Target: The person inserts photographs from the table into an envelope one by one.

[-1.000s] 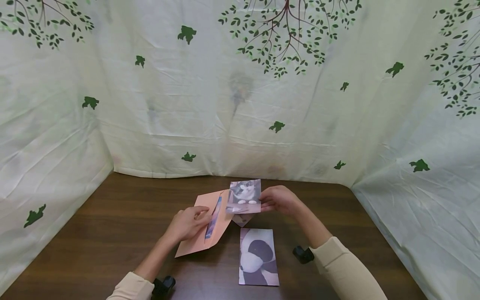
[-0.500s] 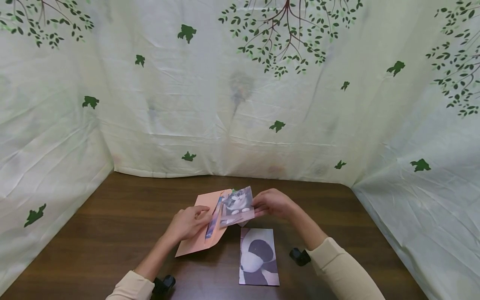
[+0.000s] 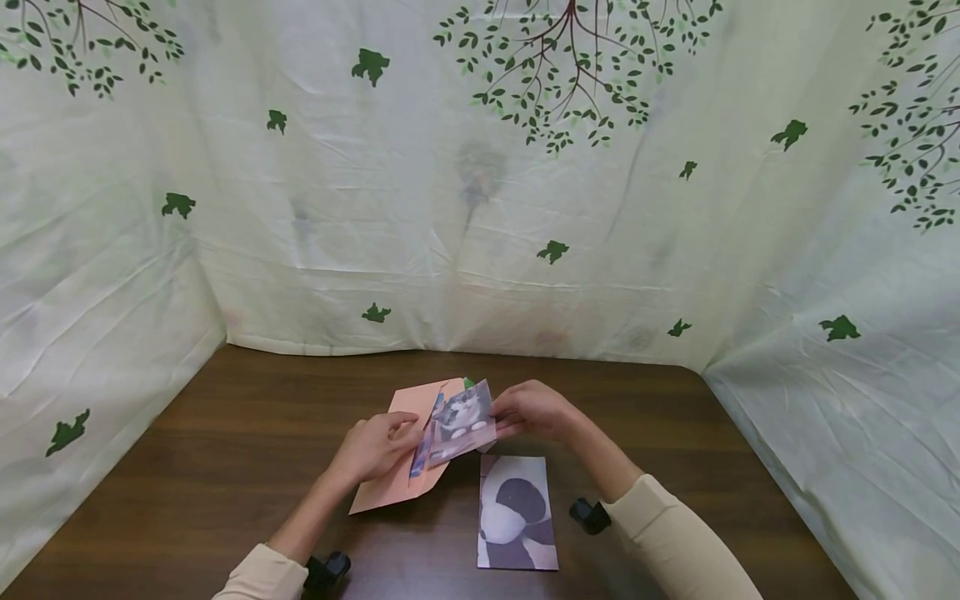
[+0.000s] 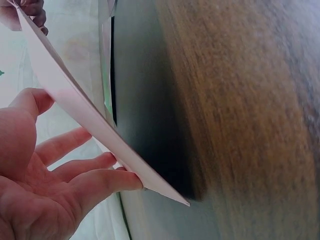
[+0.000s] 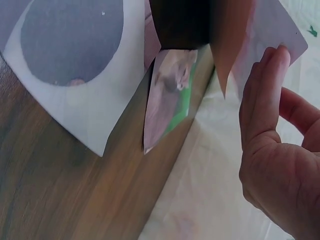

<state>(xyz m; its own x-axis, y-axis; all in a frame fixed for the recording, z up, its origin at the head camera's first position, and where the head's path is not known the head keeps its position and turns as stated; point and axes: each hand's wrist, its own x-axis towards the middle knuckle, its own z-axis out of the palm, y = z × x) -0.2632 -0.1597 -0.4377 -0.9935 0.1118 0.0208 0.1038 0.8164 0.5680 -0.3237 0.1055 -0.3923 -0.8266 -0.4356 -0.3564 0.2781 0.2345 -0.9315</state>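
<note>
Left hand [image 3: 375, 447]: fingers and thumb pinching a pink envelope [image 3: 401, 483], held tilted above the table [image 3: 187, 467]. Right hand [image 3: 534, 410]: pinching a cat photo [image 3: 461, 421] at the envelope's mouth, partly tucked in. Panda photo [image 3: 517, 512]: flat on the table, just beside. Backdrop: leaf-print cloth [image 3: 480, 167]. No legible writing.

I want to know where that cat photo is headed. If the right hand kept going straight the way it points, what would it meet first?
Probably the pink envelope that the left hand holds: the right hand points leftward with the cat photo at its mouth. Depth is unclear.
</note>
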